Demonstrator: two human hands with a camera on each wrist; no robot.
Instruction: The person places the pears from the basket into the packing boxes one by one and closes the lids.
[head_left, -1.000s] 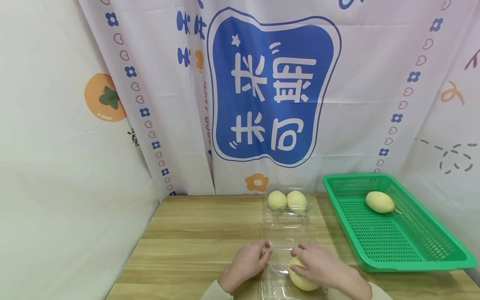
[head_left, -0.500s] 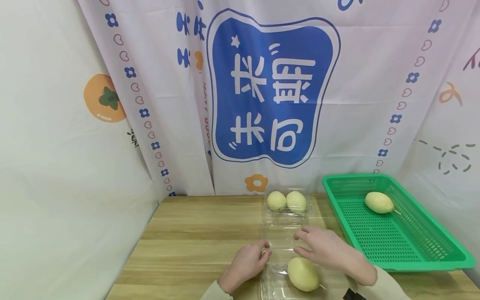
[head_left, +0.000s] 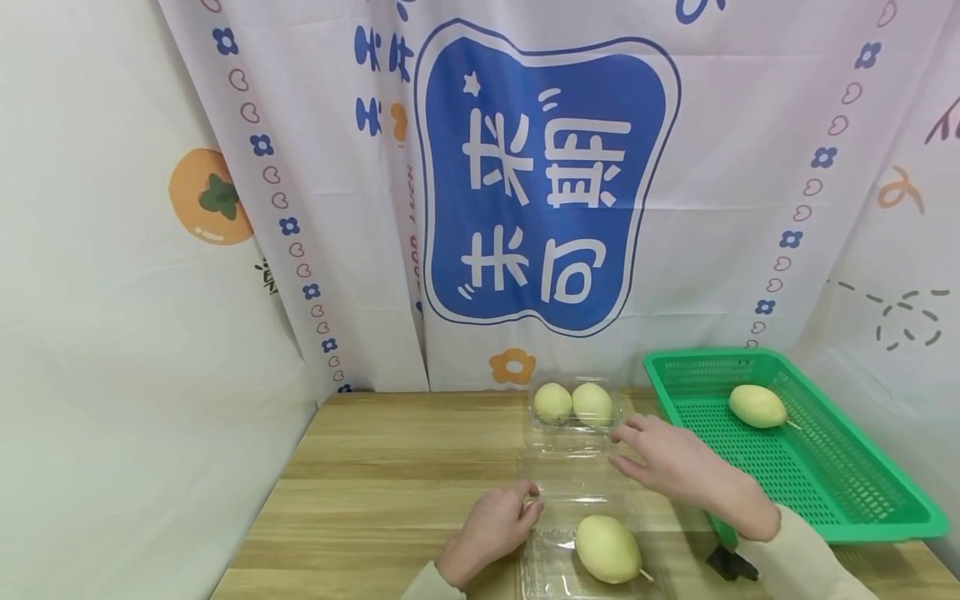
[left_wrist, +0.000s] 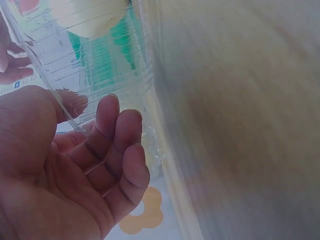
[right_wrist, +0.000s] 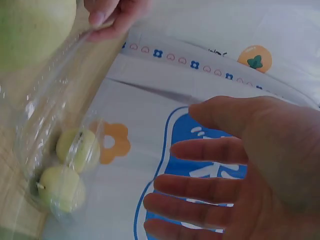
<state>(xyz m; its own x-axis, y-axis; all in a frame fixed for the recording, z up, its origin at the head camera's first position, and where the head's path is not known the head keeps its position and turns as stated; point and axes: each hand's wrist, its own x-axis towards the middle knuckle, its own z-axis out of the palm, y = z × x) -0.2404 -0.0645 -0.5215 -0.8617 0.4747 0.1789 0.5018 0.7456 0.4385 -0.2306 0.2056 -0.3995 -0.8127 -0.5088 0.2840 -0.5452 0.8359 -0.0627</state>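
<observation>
Fingers of the left hand (head_left: 491, 525) are pinching the clear plastic clamshell box (head_left: 558, 533). Having released the pale yellow-green fruit (head_left: 606, 547), the right hand (head_left: 671, 467), now spread, is moving toward the closed clamshell (head_left: 576, 405).

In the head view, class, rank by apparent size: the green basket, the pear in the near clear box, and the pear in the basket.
1. green basket
2. pear in the near clear box, though nearness to the camera enlarges it
3. pear in the basket

green basket (head_left: 862, 487), pale yellow-grn mango (head_left: 606, 547)
</observation>
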